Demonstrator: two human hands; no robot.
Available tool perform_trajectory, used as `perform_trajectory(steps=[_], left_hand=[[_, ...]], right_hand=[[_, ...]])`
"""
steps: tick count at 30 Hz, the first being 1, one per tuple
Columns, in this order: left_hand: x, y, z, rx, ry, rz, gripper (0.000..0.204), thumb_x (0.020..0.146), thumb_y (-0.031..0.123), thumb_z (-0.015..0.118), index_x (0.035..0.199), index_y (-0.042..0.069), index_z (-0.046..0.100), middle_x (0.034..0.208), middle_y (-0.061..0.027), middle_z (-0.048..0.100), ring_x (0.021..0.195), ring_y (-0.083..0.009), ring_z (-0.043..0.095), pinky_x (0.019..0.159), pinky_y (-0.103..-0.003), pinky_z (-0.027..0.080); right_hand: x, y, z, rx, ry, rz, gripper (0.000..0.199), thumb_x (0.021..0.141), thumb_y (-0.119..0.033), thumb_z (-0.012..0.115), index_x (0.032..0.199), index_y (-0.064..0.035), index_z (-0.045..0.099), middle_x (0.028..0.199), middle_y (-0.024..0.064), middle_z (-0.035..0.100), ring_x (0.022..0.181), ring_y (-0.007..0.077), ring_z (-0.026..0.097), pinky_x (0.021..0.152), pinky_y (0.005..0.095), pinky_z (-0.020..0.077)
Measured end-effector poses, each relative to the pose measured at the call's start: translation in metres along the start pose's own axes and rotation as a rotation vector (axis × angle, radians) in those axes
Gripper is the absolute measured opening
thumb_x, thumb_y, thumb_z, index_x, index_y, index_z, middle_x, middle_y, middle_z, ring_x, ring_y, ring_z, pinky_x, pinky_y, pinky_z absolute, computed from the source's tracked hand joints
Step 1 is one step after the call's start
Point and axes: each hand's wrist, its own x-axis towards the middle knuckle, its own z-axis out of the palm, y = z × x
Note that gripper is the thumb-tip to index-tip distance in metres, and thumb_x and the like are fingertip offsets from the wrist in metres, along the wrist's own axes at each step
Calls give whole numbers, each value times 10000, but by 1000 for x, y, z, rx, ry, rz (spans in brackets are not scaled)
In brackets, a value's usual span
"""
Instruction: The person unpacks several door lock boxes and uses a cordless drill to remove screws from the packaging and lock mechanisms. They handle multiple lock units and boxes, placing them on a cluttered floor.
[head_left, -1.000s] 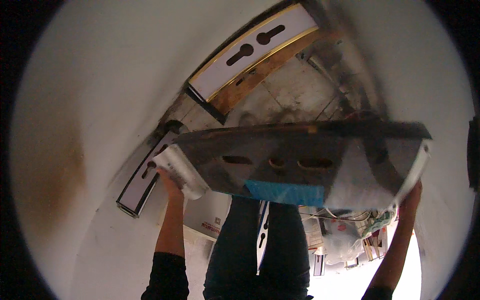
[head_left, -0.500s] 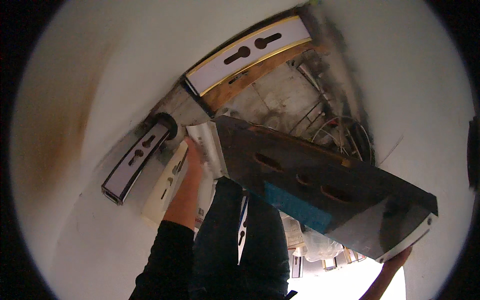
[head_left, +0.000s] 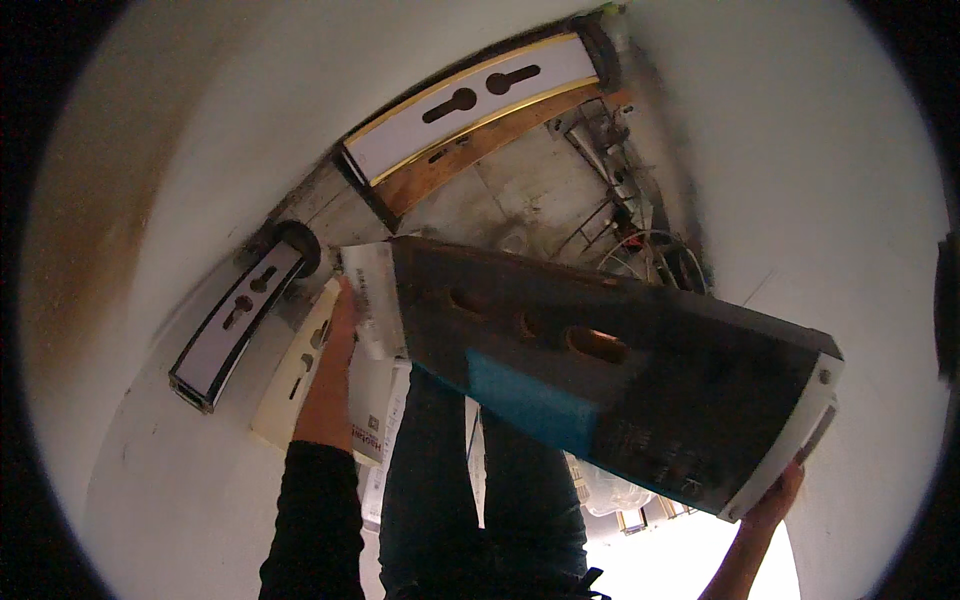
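A long black box (head_left: 680, 390) with a teal patch and several oval cutouts spans the space before my legs. Its left end carries a pale silvery strip (head_left: 376, 300); a grey end piece (head_left: 785, 440) covers the right one. My left hand (head_left: 335, 330) is at the left end, its fingers partly hidden and blurred behind the strip. My right hand (head_left: 780, 495) grips the lower right end, fingers closed round the edge. Below my left forearm stands a cream box (head_left: 285, 395) with cutouts and print on its side.
A white panel box (head_left: 420, 130) with gold edging leans at the far wall above a brown wooden strip (head_left: 440, 180). On the left stands a narrower black-edged box (head_left: 230, 325). Metal scraps and coiled wire (head_left: 640, 245) lie at the far right. A clear plastic bag (head_left: 615, 490) sits behind my legs.
The black box's right end has risen in the picture and its face is turned more toward me. The whole view has shifted, so the surroundings appear farther left. Both hands stay at its ends.
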Motion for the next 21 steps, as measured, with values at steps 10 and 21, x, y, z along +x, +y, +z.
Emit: perform_trajectory(steps=[10,21], left_hand=[[-32,31,150,164,-164,39,714,874,588,330,1356,61,309,1364,-103,351,1227,-240,361,1012,-362,271],[-25,-24,14,496,-37,235,407,868,371,529,1137,66,552,1127,-75,537,986,-214,524,828,-362,421]], right_hand=[[-80,-68,-8,34,261,-336,651,701,-317,600,1229,-2,385,1146,185,472,986,285,527,837,458,480],[-45,-20,92,-452,191,-404,211,708,-187,684,727,-30,545,617,-19,482,571,68,418,522,223,337]])
